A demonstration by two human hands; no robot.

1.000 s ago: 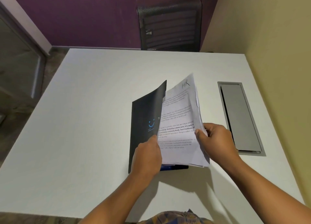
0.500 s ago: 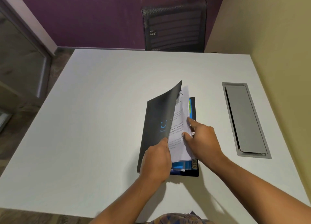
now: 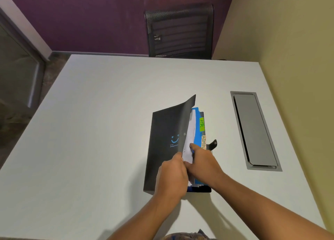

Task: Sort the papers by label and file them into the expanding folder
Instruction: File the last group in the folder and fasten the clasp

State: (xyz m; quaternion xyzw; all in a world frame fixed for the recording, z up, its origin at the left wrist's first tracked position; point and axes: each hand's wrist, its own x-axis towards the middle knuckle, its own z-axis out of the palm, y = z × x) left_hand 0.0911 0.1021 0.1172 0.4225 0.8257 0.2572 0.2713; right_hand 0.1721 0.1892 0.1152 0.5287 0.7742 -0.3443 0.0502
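A black expanding folder [image 3: 166,149] with a blue smile mark lies on the white table [image 3: 94,131], its front flap lifted. My left hand [image 3: 171,176] grips the flap's near edge. White papers [image 3: 190,131] stand tucked behind the flap, in front of blue dividers [image 3: 198,117]. A green tab [image 3: 202,124] reads HR and a tan tab [image 3: 203,142] reads ADMIN. My right hand [image 3: 200,160] pinches the papers' lower part inside the folder. The folder's snap strap [image 3: 213,145] sticks out to the right.
A grey cable hatch [image 3: 254,131] is set into the table to the right of the folder. A black mesh chair [image 3: 180,32] stands behind the table's far edge. A yellow wall runs along the right side.
The papers, held up and spread a second ago, have gone down into the folder behind the flap. My right hand moved left with them. The HR and ADMIN tabs now show.
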